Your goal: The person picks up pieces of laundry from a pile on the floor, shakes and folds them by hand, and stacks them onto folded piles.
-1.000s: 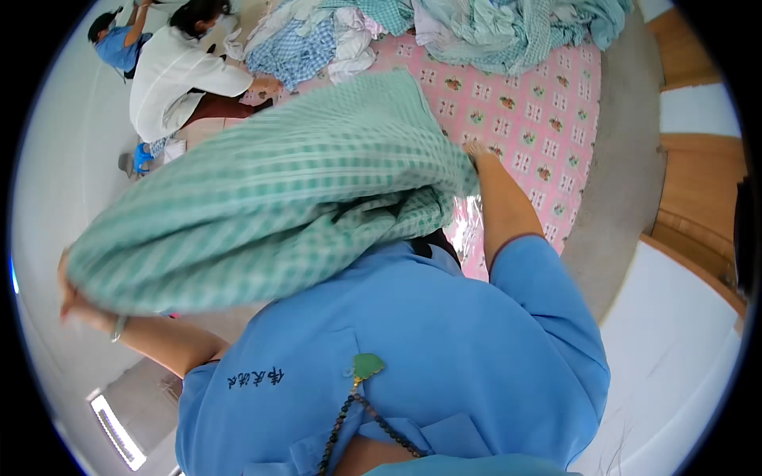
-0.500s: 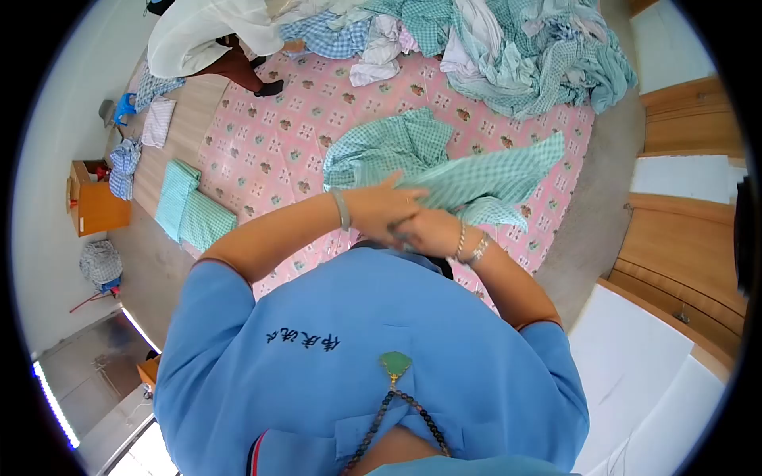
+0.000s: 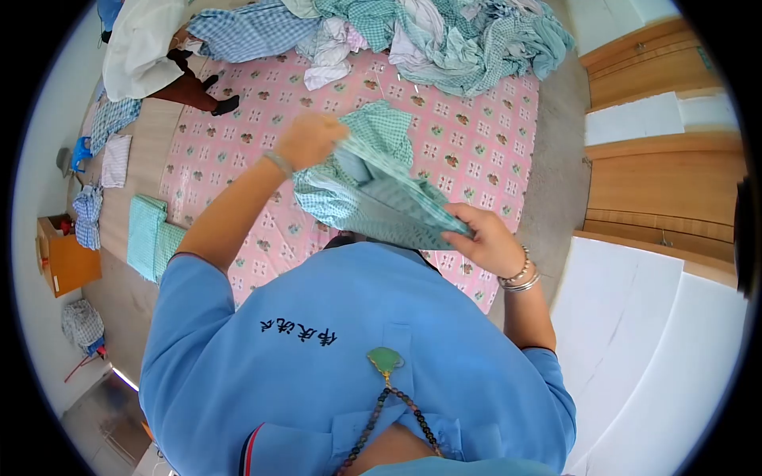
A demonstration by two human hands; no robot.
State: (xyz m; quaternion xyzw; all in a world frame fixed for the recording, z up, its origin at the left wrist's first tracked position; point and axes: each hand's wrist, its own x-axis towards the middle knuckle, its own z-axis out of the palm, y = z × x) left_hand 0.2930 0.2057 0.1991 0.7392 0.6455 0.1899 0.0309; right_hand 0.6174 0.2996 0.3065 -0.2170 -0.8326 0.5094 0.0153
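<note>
A green-and-white checked cloth [image 3: 389, 198] is stretched slantwise in front of my body, its paler underside partly showing. My left hand [image 3: 309, 141], slightly blurred, is raised at the upper left and closed on one end of the cloth's edge. Lower on the right, my right hand [image 3: 490, 242] pinches the other end between thumb and fingers. More of the cloth hangs below and beyond my hands in loose folds, over a pink patterned floor sheet [image 3: 262, 139].
A big heap of green checked and white cloths [image 3: 468, 47] lies at the far side. Folded green cloths [image 3: 147, 238] lie on the left. Another person in a white top [image 3: 143, 51] bends at the upper left. Wooden cabinets [image 3: 667, 190] line the right.
My hands, close together before, have moved apart, the left up and leftward, the right to the right. The cloth's edge is now taut between them. The view has shifted rightward.
</note>
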